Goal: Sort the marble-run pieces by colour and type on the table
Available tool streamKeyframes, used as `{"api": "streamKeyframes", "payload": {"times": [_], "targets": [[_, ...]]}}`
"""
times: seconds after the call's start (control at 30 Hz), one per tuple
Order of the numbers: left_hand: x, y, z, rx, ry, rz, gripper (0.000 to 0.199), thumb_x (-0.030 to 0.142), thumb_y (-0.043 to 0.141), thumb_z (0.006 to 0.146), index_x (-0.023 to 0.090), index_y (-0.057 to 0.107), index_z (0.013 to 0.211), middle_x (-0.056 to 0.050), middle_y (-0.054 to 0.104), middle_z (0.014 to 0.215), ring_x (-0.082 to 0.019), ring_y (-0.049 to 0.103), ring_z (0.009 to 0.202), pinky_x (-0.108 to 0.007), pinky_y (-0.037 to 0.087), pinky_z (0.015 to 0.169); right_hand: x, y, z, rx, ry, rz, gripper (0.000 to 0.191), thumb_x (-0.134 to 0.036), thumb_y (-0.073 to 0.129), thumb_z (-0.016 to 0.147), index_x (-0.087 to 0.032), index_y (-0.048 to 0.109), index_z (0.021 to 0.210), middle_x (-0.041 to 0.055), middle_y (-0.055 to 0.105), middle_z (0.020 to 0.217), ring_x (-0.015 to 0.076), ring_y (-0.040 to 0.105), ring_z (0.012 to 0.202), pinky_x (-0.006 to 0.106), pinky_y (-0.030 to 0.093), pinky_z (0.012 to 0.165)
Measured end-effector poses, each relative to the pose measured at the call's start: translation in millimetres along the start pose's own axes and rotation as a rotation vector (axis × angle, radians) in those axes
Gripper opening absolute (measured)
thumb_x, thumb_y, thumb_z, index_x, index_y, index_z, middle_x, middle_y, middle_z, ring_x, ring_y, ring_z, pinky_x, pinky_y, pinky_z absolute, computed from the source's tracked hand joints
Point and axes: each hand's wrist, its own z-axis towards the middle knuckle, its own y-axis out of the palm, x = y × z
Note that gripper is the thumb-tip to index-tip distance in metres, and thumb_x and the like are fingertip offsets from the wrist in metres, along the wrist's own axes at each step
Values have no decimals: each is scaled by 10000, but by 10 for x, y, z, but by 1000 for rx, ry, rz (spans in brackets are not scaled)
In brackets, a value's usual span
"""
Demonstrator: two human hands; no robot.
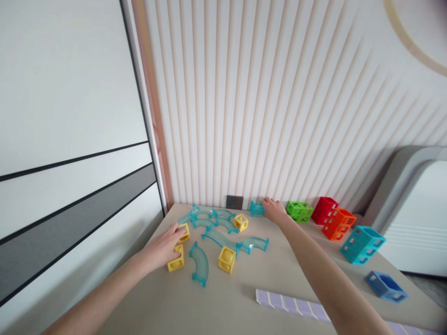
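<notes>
My left hand [164, 248] is at the left side of the table, its fingers curled over one yellow cube [184, 235] and its thumb against a second yellow cube [175, 265] just below it. Toward the wall, my right hand [275, 209] has its fingers closed on the end of a short translucent teal track piece [256, 209]; the fingertips are partly hidden. Between my hands lie several translucent teal tracks, among them a curved track [200, 263] and a long track [221, 238]. Two more yellow cubes stand there, one near the tracks [240, 223] and one in front [226, 259].
Right of my right arm stand green blocks [299, 211], a red block [324, 210], orange blocks [338, 224], a teal block [363, 244] and a blue frame [386, 286]. A lilac strip [291, 304] runs under my right forearm. Behind the table, the ribbed wall holds a dark socket [234, 202].
</notes>
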Motion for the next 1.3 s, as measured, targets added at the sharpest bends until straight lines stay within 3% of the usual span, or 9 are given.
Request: {"api": "streamKeyframes", "payload": {"times": [0.23, 0.4, 0.57, 0.77, 0.9, 1.07, 1.3], "targets": [[-149, 86, 73, 18, 41, -168, 613, 220, 651, 695, 221, 580, 1304, -115, 585, 1404, -313, 509, 1356, -417, 375, 1155, -36, 77, -72, 21, -25, -18, 348, -354, 636, 974, -175, 603, 1270, 95, 623, 1289, 249, 641, 1109, 472, 549, 934], [-136, 51, 32, -28, 37, -271, 599, 222, 639, 678, 210, 615, 1277, -122, 611, 1340, -315, 617, 1213, -406, 465, 1060, -33, 116, -110, 9, -56, -37, 347, -354, 640, 971, -178, 606, 1268, 97, 617, 1302, 255, 632, 1131, 483, 537, 954], [-176, -22, -15, -26, 54, -318, 571, 265, 637, 722, 221, 620, 1291, -92, 680, 1168, -293, 653, 1109, -398, 478, 1018, -18, 184, -111, -42, -54, -11, 343, -356, 640, 970, -175, 611, 1260, 100, 618, 1299, 250, 636, 1119, 472, 543, 945], [-194, -186, -26, 142, 128, -255, 373, 394, 550, 885, 236, 681, 1196, -78, 726, 1040, -281, 662, 1038, -370, 477, 964, 21, 234, -131, -112, -27, 74, 353, -357, 637, 973, -177, 599, 1275, 94, 623, 1286, 243, 648, 1090, 462, 558, 917], [-58, -320, 5, 233, 131, -271, 320, 381, 512, 918, 236, 707, 1126, -83, 741, 1121, -257, 683, 999, -344, 491, 914, 34, 218, -147, -145, -39, 101, 360, -358, 637, 973, -177, 596, 1281, 95, 620, 1292, 246, 646, 1096, 465, 557, 920], [216, -565, 124, 338, 93, -347, 373, 416, 503, 910, 208, 702, 1148, -80, 770, 956, -251, 713, 876, -340, 526, 818, 22, 188, -157, -205, -24, 118, 349, -358, 638, 972, -176, 604, 1268, 94, 624, 1286, 244, 647, 1094, 463, 556, 920], [565, -810, 379, 469, 123, -579, 413, 482, 548, 892, 193, 698, 1146, -69, 747, 908, -222, 684, 781, -328, 535, 725, -36, 180, -266, -221, 22, 147, 341, -361, 634, 976, -174, 606, 1259, 89, 638, 1252, 232, 660, 1055, 445, 567, 896]]}}
